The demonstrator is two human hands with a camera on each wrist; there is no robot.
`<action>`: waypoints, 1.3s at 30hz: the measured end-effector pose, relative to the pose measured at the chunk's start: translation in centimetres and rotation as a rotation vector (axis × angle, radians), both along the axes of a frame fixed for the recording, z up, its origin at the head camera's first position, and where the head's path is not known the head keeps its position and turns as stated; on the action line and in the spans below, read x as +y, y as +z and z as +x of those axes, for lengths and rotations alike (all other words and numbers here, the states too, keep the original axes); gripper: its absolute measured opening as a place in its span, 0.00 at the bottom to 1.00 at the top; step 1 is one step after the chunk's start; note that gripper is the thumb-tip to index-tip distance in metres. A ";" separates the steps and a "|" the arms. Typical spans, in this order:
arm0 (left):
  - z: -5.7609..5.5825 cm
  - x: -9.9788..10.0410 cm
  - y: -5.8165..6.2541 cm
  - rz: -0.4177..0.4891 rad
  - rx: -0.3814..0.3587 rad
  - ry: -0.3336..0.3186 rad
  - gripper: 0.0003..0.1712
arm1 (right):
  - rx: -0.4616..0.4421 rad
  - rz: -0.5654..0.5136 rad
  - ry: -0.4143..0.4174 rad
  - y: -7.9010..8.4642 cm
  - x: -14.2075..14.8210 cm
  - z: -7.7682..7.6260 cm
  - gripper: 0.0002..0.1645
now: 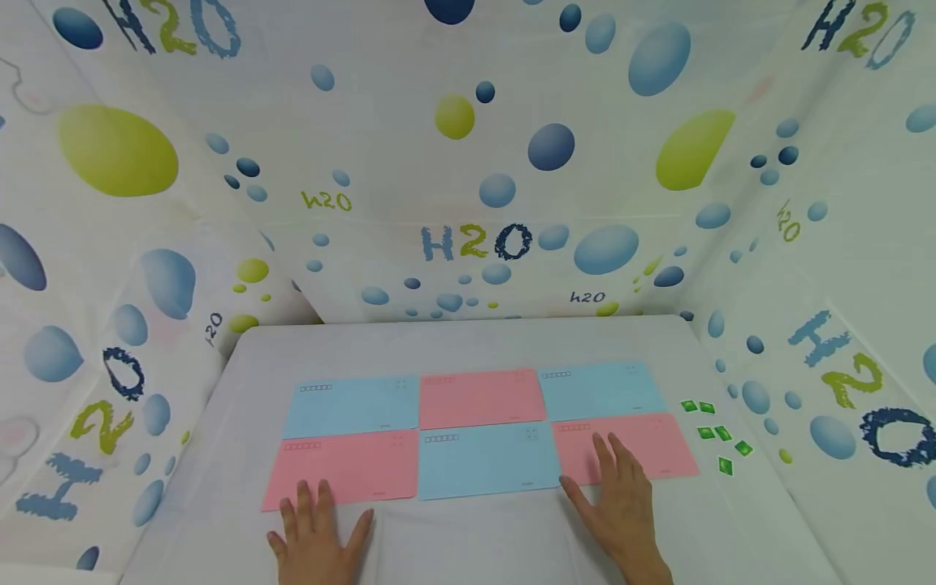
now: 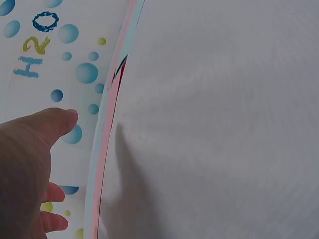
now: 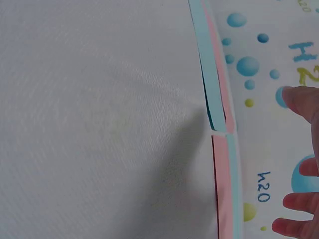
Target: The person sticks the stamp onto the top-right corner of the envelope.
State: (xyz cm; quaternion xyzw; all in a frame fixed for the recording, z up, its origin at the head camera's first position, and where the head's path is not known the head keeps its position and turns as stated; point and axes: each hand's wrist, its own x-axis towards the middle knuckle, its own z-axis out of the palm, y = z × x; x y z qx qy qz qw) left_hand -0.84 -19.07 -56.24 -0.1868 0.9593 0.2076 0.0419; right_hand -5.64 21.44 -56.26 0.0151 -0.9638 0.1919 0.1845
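Observation:
Pink and blue envelopes lie in two rows of three on the white table. The front row has a pink envelope [image 1: 344,471] at left, a blue envelope [image 1: 486,463] in the middle and a pink envelope [image 1: 636,447] at right. My left hand [image 1: 314,540], fingers spread, is at the near edge of the left pink one. My right hand [image 1: 621,508] has its fingertips over the right pink one and its thumb near the blue one's corner. Both hands hold nothing; whether they touch the paper I cannot tell. Several small green squares [image 1: 722,434] lie to the right.
Behind the front row lie a blue envelope [image 1: 351,406], a pink envelope [image 1: 481,398] and another blue envelope [image 1: 603,390]. White cloth [image 1: 395,268] printed with bubbles and "H2O" stands behind the table [image 1: 468,345] and along both sides.

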 end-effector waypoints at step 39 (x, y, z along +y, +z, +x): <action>-0.9 -5.6 -1.5 -0.015 -0.093 0.177 0.69 | -0.138 -0.029 -0.239 1.0 6.1 0.0 0.48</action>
